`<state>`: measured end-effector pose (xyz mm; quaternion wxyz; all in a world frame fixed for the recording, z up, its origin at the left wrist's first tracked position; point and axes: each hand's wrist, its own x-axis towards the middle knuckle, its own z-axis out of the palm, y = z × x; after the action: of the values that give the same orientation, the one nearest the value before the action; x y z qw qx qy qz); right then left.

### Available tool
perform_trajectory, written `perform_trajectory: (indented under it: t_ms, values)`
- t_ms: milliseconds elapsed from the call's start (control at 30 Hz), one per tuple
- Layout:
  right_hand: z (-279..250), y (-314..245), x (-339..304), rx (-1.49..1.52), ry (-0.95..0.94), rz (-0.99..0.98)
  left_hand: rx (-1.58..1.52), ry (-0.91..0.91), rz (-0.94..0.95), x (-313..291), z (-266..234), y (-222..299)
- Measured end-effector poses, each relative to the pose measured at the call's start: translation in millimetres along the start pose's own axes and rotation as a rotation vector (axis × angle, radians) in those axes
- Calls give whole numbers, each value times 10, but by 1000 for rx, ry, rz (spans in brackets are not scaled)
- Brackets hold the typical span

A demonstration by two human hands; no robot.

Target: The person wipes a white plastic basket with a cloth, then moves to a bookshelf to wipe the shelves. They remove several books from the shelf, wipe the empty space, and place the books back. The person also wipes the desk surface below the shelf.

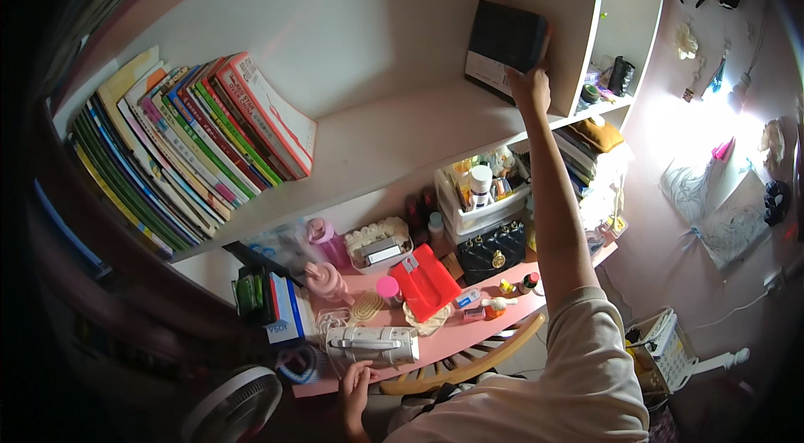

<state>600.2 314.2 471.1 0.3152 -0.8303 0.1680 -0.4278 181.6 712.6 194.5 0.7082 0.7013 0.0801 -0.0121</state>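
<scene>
My right arm reaches up to the shelf. There my right hand (533, 91) grips the lower right edge of a dark box (507, 37) with a pale band along its bottom. The box stands tilted against the shelf's right partition. Low down, my left hand (357, 381) rests by the desk's front edge with its fingers loosely bent and nothing visible in them. Just beyond it on the desk lies a white case (373, 344) with a handle.
A leaning row of books (188, 137) fills the shelf's left end. The pink desk (456, 341) below bears a red tray (425, 282), a black quilted handbag (492, 252), a white bin (481, 208) of bottles and pink bottles. A wooden chair (477, 372) and a fan (234, 405) stand close by.
</scene>
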Motion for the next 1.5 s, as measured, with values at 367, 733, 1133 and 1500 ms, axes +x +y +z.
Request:
perform_trajectory:
  t_ms: [367, 733, 1133, 1500]
  values:
    - [-108, -182, -231, -45, 48, 39, 37, 76, 63, -123, -106, -24]
    - [-338, -263, -9, -395, 304, -926, 52, 40, 50, -91, -156, -75]
    - [-530, -716, 502, -91, -23, -527, 76, 20, 55, -58, -92, -4]
    - [-244, -573, 617, 242, 28, -258, 119, 28, 60, -16, -70, -90]
